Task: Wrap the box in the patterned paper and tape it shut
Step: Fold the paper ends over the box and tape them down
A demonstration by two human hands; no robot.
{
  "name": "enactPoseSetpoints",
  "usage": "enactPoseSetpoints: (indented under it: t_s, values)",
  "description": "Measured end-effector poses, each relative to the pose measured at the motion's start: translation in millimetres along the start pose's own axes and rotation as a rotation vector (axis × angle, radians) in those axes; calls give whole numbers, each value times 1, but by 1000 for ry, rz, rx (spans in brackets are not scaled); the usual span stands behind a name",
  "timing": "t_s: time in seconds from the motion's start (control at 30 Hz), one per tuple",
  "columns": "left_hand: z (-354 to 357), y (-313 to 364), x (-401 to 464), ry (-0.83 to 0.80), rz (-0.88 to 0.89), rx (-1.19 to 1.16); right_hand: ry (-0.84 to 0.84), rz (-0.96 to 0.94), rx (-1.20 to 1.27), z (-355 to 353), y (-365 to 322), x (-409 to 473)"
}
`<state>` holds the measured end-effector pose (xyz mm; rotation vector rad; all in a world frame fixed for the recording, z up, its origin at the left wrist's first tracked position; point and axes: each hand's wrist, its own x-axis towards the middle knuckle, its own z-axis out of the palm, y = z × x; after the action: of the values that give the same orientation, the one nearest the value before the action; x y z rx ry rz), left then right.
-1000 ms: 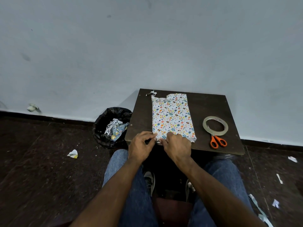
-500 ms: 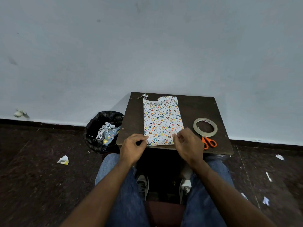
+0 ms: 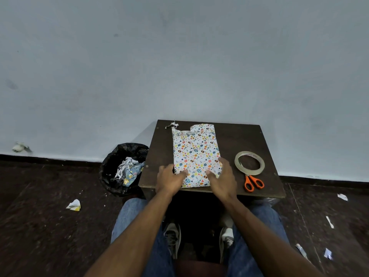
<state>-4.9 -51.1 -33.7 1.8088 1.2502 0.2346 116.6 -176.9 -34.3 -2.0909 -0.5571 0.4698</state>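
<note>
The box wrapped in patterned paper (image 3: pixel 194 150) lies flat on a small dark table (image 3: pixel 231 136), its long side running away from me. The far end of the paper is ragged and unfolded. My left hand (image 3: pixel 169 177) grips the near left corner, thumb on top. My right hand (image 3: pixel 221 176) grips the near right corner the same way. A roll of clear tape (image 3: pixel 249 163) lies on the table to the right of the box, apart from my right hand.
Orange-handled scissors (image 3: pixel 253 182) lie just under the tape roll near the table's front right edge. A black bin (image 3: pixel 121 168) full of paper scraps stands left of the table. Paper scraps litter the dark floor. A torn scrap (image 3: pixel 171 124) sits at the table's far left corner.
Both hands moved from pinching the paper at the near edge to gripping the box's two near corners, spreading apart. The box shifted slightly away from the table's front edge.
</note>
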Motion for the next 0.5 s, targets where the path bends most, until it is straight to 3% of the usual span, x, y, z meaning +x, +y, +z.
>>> enactPoseSetpoints:
  t_s: [0.3, 0.5]
  values:
    - [6, -8, -23, 105, 154, -520, 55, -135, 383, -5, 5, -8]
    - [0, -7, -19, 146, 291, -433, -12, -267, 528, -21, -16, 4]
